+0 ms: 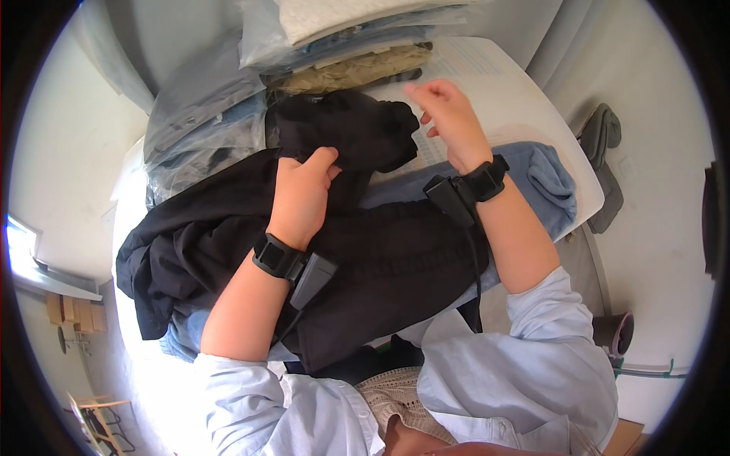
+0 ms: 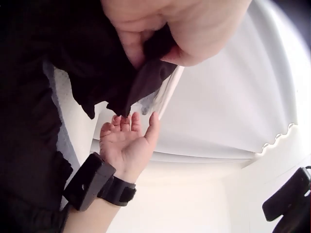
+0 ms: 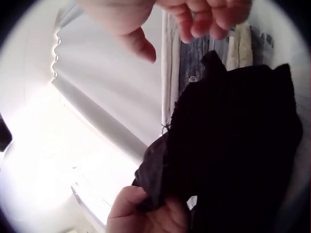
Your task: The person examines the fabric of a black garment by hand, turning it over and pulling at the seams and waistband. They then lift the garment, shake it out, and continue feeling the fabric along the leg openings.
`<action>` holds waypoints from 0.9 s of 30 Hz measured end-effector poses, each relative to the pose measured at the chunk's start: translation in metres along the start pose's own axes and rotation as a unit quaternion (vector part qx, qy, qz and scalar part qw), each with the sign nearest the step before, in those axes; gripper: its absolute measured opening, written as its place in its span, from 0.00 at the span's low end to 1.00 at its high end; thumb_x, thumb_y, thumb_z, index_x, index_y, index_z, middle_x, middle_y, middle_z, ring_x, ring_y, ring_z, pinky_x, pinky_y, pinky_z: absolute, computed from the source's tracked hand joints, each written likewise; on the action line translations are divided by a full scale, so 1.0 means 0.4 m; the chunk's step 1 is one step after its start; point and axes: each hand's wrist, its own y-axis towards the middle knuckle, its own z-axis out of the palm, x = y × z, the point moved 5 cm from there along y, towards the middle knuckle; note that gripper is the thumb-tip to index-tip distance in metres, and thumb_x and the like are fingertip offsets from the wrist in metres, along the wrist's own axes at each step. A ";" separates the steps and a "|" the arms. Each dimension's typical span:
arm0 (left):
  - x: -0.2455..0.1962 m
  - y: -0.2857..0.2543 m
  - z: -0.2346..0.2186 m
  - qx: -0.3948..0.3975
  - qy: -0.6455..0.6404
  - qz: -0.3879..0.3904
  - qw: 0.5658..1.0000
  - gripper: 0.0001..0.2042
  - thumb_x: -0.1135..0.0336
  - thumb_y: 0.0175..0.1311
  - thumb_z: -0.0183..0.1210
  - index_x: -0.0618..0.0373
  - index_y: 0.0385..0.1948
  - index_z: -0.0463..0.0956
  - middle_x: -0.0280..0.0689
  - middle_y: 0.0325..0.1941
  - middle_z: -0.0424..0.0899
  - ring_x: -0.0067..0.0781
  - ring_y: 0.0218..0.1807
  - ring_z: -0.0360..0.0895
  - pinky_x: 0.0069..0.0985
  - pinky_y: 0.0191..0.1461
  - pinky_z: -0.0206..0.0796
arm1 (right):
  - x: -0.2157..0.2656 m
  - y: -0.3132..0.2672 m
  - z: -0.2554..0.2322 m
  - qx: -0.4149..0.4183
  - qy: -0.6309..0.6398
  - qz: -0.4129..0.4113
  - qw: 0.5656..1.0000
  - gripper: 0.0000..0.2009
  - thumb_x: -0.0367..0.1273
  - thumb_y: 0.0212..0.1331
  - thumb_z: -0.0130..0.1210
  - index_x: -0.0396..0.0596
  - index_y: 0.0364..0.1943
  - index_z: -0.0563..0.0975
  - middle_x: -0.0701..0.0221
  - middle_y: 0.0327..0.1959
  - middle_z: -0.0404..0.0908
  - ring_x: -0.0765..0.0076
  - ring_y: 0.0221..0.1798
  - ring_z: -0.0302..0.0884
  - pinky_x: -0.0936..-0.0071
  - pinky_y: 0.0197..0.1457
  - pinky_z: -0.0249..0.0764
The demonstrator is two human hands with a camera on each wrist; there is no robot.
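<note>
A black garment [image 1: 395,243] lies spread over the table, with one part bunched up and raised at its far side. My left hand [image 1: 300,194] pinches the edge of this raised cloth between thumb and fingers. In the left wrist view, the gripped black fabric [image 2: 97,63] hangs in folds below the left hand [image 2: 184,29]. My right hand [image 1: 452,121] is just right of the raised part, fingers loosely bent and holding nothing. Its palm and spread fingers show in the left wrist view. Beneath the black garment lies a folded blue garment [image 1: 551,182].
Clear plastic bags of folded clothes [image 1: 201,114] are stacked at the back left of the white table [image 1: 487,76]. More bagged clothes, a tan one [image 1: 357,68] and a white one [image 1: 334,17], lie at the back. Grey cloth [image 1: 602,152] hangs on the right.
</note>
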 end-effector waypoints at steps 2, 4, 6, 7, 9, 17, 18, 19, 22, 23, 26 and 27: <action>-0.003 -0.009 0.012 -0.007 0.004 0.004 1.000 0.07 0.78 0.55 0.52 0.63 0.35 0.75 0.33 0.34 0.80 0.22 0.35 0.75 0.20 0.37 0.64 | -0.030 0.015 0.014 0.051 -0.098 -0.009 0.994 0.19 0.47 0.51 0.59 0.44 0.34 0.74 0.73 0.23 0.72 0.79 0.21 0.67 0.81 0.25 0.61; -0.006 -0.013 0.020 -0.013 0.007 0.008 1.000 0.08 0.79 0.55 0.52 0.62 0.36 0.75 0.33 0.34 0.80 0.22 0.36 0.75 0.20 0.37 0.64 | -0.064 0.019 0.026 0.102 -0.196 -0.018 0.975 0.22 0.47 0.51 0.59 0.42 0.39 0.74 0.71 0.25 0.73 0.79 0.22 0.69 0.80 0.25 0.64; -0.008 -0.014 0.031 0.021 0.003 0.020 1.000 0.09 0.76 0.55 0.53 0.57 0.37 0.74 0.28 0.32 0.76 0.17 0.30 0.70 0.19 0.35 0.63 | -0.080 0.009 0.043 0.160 -0.295 0.004 0.942 0.24 0.47 0.51 0.59 0.38 0.40 0.74 0.68 0.23 0.75 0.77 0.21 0.72 0.77 0.24 0.68; -0.006 -0.012 0.029 0.021 0.003 0.021 1.000 0.09 0.76 0.55 0.53 0.57 0.37 0.74 0.28 0.32 0.76 0.17 0.30 0.70 0.19 0.35 0.63 | -0.090 0.008 0.048 0.205 -0.305 0.054 0.928 0.22 0.45 0.54 0.57 0.35 0.37 0.74 0.66 0.20 0.76 0.75 0.19 0.73 0.77 0.21 0.68; -0.003 -0.005 0.020 0.028 -0.018 0.033 0.999 0.09 0.76 0.55 0.53 0.57 0.37 0.74 0.28 0.32 0.76 0.18 0.30 0.70 0.19 0.36 0.62 | -0.071 -0.003 0.052 0.247 -0.330 0.086 0.907 0.21 0.44 0.55 0.56 0.35 0.36 0.75 0.67 0.19 0.76 0.76 0.17 0.73 0.78 0.20 0.68; -0.021 0.010 -0.013 0.098 -0.166 0.047 0.980 0.12 0.75 0.57 0.48 0.62 0.42 0.74 0.38 0.43 0.80 0.31 0.43 0.77 0.26 0.45 0.67 | -0.087 -0.027 0.071 0.359 -0.144 0.153 0.909 0.15 0.41 0.60 0.53 0.41 0.32 0.77 0.69 0.24 0.81 0.78 0.20 0.76 0.82 0.26 0.72; -0.028 0.010 -0.009 0.108 -0.197 0.042 0.973 0.12 0.74 0.58 0.47 0.63 0.42 0.73 0.39 0.45 0.80 0.33 0.46 0.76 0.28 0.48 0.68 | -0.079 -0.026 0.074 0.327 -0.034 0.154 0.932 0.13 0.39 0.61 0.52 0.42 0.34 0.77 0.70 0.28 0.81 0.78 0.25 0.77 0.82 0.30 0.73; -0.037 0.012 -0.007 0.108 -0.197 0.043 0.973 0.12 0.74 0.58 0.47 0.63 0.42 0.73 0.39 0.45 0.80 0.33 0.46 0.76 0.28 0.48 0.68 | -0.072 -0.022 0.073 0.290 0.077 0.152 0.942 0.11 0.37 0.62 0.52 0.44 0.36 0.77 0.72 0.32 0.81 0.79 0.30 0.78 0.83 0.35 0.74; -0.057 0.023 -0.017 0.109 -0.260 0.050 0.958 0.13 0.73 0.58 0.45 0.64 0.43 0.72 0.41 0.48 0.79 0.36 0.52 0.75 0.32 0.56 0.66 | -0.062 -0.008 0.067 0.228 0.310 0.125 0.914 0.09 0.36 0.62 0.53 0.47 0.41 0.75 0.73 0.39 0.80 0.79 0.39 0.77 0.82 0.44 0.73; -0.057 0.030 -0.031 0.105 -0.289 0.045 0.950 0.14 0.73 0.57 0.45 0.65 0.44 0.72 0.42 0.49 0.78 0.37 0.54 0.73 0.33 0.59 0.65 | -0.062 -0.002 0.067 0.233 0.355 0.118 0.898 0.09 0.35 0.62 0.52 0.49 0.43 0.74 0.73 0.40 0.80 0.78 0.41 0.76 0.79 0.49 0.71; -0.043 0.040 -0.055 0.071 -0.335 0.046 0.938 0.16 0.73 0.55 0.45 0.66 0.45 0.70 0.43 0.51 0.77 0.40 0.56 0.72 0.34 0.61 0.63 | -0.060 -0.005 0.070 0.219 0.495 0.083 0.836 0.10 0.34 0.63 0.51 0.45 0.43 0.74 0.70 0.43 0.79 0.73 0.45 0.76 0.74 0.53 0.70; -0.038 0.041 -0.063 0.038 -0.353 0.049 0.934 0.16 0.73 0.53 0.45 0.65 0.46 0.70 0.43 0.52 0.76 0.41 0.56 0.72 0.34 0.61 0.64 | -0.063 -0.007 0.076 0.219 0.496 0.083 0.836 0.10 0.34 0.63 0.51 0.45 0.43 0.74 0.70 0.43 0.79 0.73 0.45 0.76 0.74 0.53 0.70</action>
